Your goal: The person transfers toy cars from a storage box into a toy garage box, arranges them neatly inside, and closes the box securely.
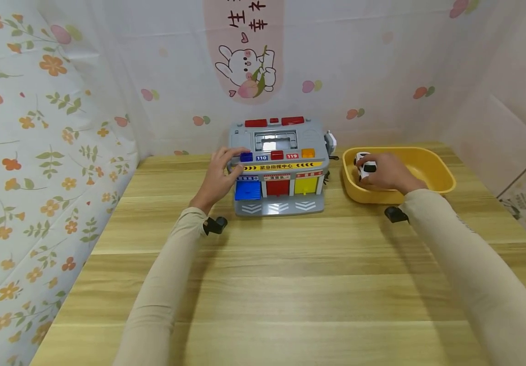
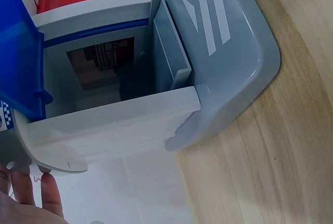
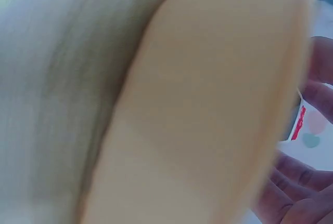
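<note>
A grey toy emergency station [image 1: 278, 208] stands upright on the table, with blue, red and yellow doors along its front. My left hand [image 1: 219, 178] rests at its left end, index fingertip on the blue button [image 1: 246, 156] and thumb near the front edge. The left wrist view shows its fingers [image 2: 52, 195] touching the end wall. There the blue door [image 2: 21, 52] is lifted, showing the bay [image 2: 104, 73] inside. My right hand [image 1: 388, 172] pinches a small white toy car [image 1: 362, 158] with black windows at the left part of the yellow basin [image 1: 432, 178].
The basin is close to the station's right side, its wall filling much of the right wrist view. A white piece [image 1: 331, 142] juts from the station's right end. Behind the wooden table [image 1: 290, 284] hangs a printed cloth [image 1: 359, 76]; flowered cloth [image 1: 34, 178] covers the left side.
</note>
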Demonstrator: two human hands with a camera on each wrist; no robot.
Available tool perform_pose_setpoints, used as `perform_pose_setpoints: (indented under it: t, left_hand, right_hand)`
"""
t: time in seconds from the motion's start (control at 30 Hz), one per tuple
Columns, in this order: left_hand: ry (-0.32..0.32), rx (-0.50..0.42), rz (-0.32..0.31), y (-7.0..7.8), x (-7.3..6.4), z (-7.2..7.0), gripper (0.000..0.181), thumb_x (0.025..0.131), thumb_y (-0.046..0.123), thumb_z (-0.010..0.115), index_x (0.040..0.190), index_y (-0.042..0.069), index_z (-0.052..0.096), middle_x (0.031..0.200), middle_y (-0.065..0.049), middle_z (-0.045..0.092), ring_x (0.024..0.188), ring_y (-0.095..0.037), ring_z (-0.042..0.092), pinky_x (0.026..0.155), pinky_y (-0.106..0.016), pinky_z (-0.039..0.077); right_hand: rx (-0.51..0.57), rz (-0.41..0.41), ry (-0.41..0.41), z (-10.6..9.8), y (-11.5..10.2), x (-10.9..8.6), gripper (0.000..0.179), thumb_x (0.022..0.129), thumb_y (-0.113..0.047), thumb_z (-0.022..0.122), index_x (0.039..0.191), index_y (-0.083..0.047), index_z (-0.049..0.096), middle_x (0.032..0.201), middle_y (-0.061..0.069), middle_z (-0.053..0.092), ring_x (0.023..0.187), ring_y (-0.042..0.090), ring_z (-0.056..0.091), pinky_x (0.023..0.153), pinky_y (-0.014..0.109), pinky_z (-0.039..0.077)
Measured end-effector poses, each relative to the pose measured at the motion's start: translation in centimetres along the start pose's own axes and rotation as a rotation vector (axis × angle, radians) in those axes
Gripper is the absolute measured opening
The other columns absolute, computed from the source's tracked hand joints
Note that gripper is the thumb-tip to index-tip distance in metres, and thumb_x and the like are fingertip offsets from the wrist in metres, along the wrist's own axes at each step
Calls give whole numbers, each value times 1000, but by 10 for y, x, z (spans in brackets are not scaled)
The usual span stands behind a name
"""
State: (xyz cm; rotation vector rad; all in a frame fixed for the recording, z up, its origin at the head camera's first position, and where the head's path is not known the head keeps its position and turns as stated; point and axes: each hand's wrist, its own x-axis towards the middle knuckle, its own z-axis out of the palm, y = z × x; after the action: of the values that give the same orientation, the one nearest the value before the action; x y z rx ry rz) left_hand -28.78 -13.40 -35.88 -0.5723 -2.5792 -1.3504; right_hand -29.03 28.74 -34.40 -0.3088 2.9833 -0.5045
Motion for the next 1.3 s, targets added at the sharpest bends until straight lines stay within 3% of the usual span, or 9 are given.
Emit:
perform_pose_setpoints:
  t: [0.33,0.6,0.7,0.87,1.07,1.3]
  left_hand:
    - [14,-7,10,0,0,-1,37,100,20,55,137,24,60,129,-9,52,121,-27,35,98,-46,35]
    - [21,-6,6,-1,0,0,37,100,21,55,137,24,60,129,-10,52,121,-27,35,98,-45,34]
    - [18,-9,3,0,0,1,37,101,21,55,137,25,60,129,-9,52,121,-27,35,97,-44,33]
    - [21,-9,4,-1,1,1,37,101,21,54,137,25,60,130,-10,52,121,-26,35,98,-44,34]
    - [29,-13,14,0,0,2,37,100,20,55,136,24,61,130,-9,53,121,-26,35,98,-44,33]
    - [30,-12,18,0,0,2,36,100,20,55,136,24,61,130,-9,53,118,-26,35,92,-40,31]
  right_hand:
    - [28,-5,-7,-18,-17,-13,46,85,-19,75,128,-6,65,132,33,57,105,42,50,95,59,44]
    - [-2,-30,7,-20,-30,-27,49,83,-23,79,129,-10,66,119,28,63,95,37,50,80,47,44]
    - [-21,-50,21,-18,-38,-32,48,82,-22,80,127,-11,67,111,27,65,93,36,51,79,45,43]
    - [-13,-83,36,-13,-52,-42,45,81,-18,80,124,-12,69,113,27,65,95,37,50,82,46,42]
    - [6,-105,54,-6,-66,-52,45,79,-18,83,122,-14,71,107,23,63,97,36,48,73,38,38]
    - [-4,-124,37,4,-81,-59,44,79,-18,83,121,-15,70,111,26,60,98,36,51,74,39,44]
